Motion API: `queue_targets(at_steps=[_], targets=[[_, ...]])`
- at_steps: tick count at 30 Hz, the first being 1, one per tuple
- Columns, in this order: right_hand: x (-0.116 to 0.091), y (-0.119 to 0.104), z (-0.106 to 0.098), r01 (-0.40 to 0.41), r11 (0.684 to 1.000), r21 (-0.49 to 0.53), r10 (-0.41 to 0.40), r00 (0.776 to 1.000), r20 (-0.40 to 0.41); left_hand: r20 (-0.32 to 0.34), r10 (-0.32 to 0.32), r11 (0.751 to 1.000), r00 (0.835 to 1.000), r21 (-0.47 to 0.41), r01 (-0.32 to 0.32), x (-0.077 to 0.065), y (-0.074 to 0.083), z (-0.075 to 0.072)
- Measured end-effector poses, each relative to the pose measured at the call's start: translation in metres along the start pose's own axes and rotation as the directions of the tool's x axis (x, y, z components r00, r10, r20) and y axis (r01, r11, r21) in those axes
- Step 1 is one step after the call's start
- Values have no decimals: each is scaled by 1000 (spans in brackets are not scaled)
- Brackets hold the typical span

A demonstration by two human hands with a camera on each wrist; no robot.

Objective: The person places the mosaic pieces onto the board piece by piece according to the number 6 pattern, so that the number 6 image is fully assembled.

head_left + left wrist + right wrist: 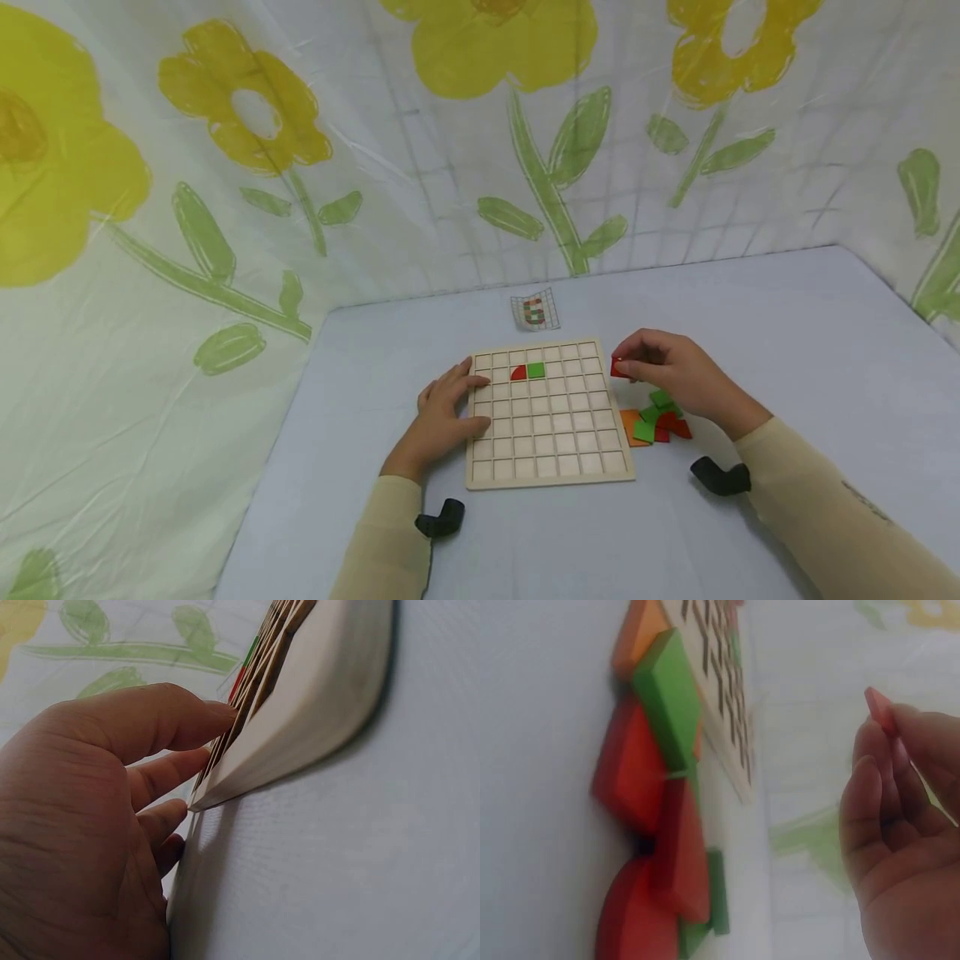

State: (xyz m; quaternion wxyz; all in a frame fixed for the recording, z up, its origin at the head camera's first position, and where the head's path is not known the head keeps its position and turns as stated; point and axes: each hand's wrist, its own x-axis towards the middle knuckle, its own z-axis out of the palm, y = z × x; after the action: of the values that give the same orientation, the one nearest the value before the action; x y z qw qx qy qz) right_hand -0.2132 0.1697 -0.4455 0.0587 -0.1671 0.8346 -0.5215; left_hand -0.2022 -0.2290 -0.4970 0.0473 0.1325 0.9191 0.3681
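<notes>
A wooden grid board (551, 484) lies on the table with a red rounded tile (518, 373) and a green square tile (536, 370) side by side in its upper cells. My left hand (441, 417) rests at the board's left edge, its thumb and a fingertip over the rim, fingers spread. Just off the board's upper right side, my right hand (678, 375) pinches a small red tile (617, 367) between thumb and fingers; in the right wrist view the red tile (880, 709) is raised off the table. Fingers hide part of its shape.
Right of the board sits a loose heap of tiles: green (643, 430), orange (628, 428) and red (676, 425), some overlapping. A small pattern card (535, 311) lies behind the board. A flowered curtain (450, 183) hangs along the table's far edge.
</notes>
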Motion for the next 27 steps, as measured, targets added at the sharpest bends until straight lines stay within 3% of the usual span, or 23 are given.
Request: queue_targets(at_steps=[13,27], targets=[[25,-19,14,43,996,82,-45,999,25,-2,3,1000,1000,-2,-3,0,-1,0],[47,-25,36,37,995,97,-39,999,20,-4,3,1000,1000,-7,-3,-1,-1,0]])
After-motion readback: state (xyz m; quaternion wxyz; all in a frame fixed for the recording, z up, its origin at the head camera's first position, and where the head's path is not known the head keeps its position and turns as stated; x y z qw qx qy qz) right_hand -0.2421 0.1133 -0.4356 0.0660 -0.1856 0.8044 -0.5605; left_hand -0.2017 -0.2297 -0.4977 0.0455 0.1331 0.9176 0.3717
